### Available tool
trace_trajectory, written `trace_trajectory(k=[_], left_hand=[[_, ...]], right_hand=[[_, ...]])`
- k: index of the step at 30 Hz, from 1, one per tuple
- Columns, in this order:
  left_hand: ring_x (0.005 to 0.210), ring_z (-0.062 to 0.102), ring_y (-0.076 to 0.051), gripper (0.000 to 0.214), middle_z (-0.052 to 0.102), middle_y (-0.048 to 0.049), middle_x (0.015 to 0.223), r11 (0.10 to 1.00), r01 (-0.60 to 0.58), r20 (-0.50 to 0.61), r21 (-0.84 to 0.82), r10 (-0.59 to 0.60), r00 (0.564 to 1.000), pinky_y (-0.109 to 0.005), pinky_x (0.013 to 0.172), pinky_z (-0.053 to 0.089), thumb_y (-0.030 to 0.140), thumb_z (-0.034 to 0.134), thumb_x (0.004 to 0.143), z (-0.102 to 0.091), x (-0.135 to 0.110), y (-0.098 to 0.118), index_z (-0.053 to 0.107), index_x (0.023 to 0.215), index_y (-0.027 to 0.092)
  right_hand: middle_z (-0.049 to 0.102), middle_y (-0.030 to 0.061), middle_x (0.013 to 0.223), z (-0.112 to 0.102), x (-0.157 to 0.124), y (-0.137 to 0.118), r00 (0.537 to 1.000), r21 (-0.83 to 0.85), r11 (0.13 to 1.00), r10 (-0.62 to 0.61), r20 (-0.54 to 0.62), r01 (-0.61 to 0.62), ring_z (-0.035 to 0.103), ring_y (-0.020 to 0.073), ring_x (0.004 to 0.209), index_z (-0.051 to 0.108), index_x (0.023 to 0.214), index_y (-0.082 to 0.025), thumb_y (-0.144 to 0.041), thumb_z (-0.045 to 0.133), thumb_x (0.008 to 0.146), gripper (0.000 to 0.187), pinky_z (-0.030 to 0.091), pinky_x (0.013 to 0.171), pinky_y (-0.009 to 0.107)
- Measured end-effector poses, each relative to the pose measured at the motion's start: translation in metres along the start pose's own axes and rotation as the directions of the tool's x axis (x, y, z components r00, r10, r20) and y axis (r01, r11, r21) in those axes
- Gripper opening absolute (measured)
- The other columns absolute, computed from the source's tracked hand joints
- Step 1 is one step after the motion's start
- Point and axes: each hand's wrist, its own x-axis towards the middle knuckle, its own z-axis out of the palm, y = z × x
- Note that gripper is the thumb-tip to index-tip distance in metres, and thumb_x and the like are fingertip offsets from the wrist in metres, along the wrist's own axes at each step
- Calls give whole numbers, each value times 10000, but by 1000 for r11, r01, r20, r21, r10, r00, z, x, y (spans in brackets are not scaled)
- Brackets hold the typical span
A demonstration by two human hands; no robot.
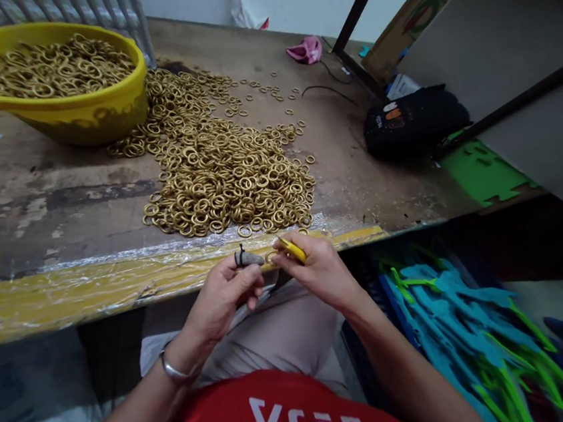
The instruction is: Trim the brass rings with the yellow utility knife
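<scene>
In front of the table edge, my left hand (227,290) is closed, its thumb against the forefinger, which wears a grey finger sleeve (249,257) tied with black string. A small gold-coloured ring (269,257) sits at the fingertips, between the two hands. My right hand (317,264) grips a yellow-handled tool (294,250), probably a small knife; most of its tip is too small to make out. Its fingers also reach the ring's right side. Just beyond both hands lies a wide heap of similar rings (227,176).
A yellow basin (95,116) full of rings stands at the back left. At the right are a black bag (415,119), a pink cloth (305,50) and a dark metal frame (358,8). Below the table, blue and green strips (453,314) fill a container.
</scene>
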Motion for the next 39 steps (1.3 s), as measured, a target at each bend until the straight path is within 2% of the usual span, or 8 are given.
trace_trajectory(k=[5,10,13,23,26,30,34,39], left_hand=[[400,436,-50,329,529,59,500,988,26,-74,152,-15,997,-126,370,301,414,769,742,-3,-7,5,561,788,164],[408,454,-38,308,607,13,597,997,63,97,43,-67,993,-128,373,320,414,731,789,-9,-16,2,601,786,135],[445,507,-52,261,651,-10,663,998,56,131,-41,-50,990,-135,384,354,362,736,799,-8,-21,0,621,840,131],[537,572,-87,299,641,-35,711,992,82,186,-94,-63,980,-182,482,452,357,794,746,2,-26,2,658,831,105],[537,557,-83,287,623,-25,702,994,82,184,-70,-67,981,-184,492,442,347,795,748,5,-27,3,660,826,106],[583,555,-100,264,613,-19,706,999,-6,155,-38,12,988,-210,545,461,334,798,745,10,-29,3,665,819,118],[606,534,-115,209,590,-5,680,992,-118,93,55,112,989,-235,570,471,307,777,768,14,-30,0,662,789,134],[574,496,-98,160,569,15,653,958,-195,83,213,181,980,-221,551,419,267,736,801,15,-30,1,639,756,148]], right_hand=[[623,-17,761,10,-9,-13,994,235,972,-19,107,-6,571,130,687,618,891,-211,-317,682,838,135,433,655,245],[617,-16,769,16,-16,-14,994,412,909,18,106,-60,571,124,689,635,870,-210,-322,745,781,181,465,653,247],[639,-9,779,17,-22,-18,990,535,835,84,109,-130,592,129,682,656,864,-206,-321,778,738,210,489,641,256],[703,11,780,20,-32,-15,994,595,799,114,-2,-90,645,153,717,711,815,-204,-313,768,755,138,535,710,301],[698,11,794,18,-35,-14,998,501,866,41,-43,-14,642,157,723,701,840,-209,-304,721,811,101,522,705,295],[689,41,881,14,-45,-15,986,98,981,-163,-45,167,637,170,794,671,967,-202,-161,544,901,149,485,740,289],[684,73,921,13,-55,-15,979,-278,940,-204,8,198,629,196,798,635,1040,-175,-19,472,798,331,462,718,291],[676,83,898,18,-59,-20,983,-474,864,-185,19,172,606,192,735,632,980,-160,-2,453,799,300,429,687,288]])
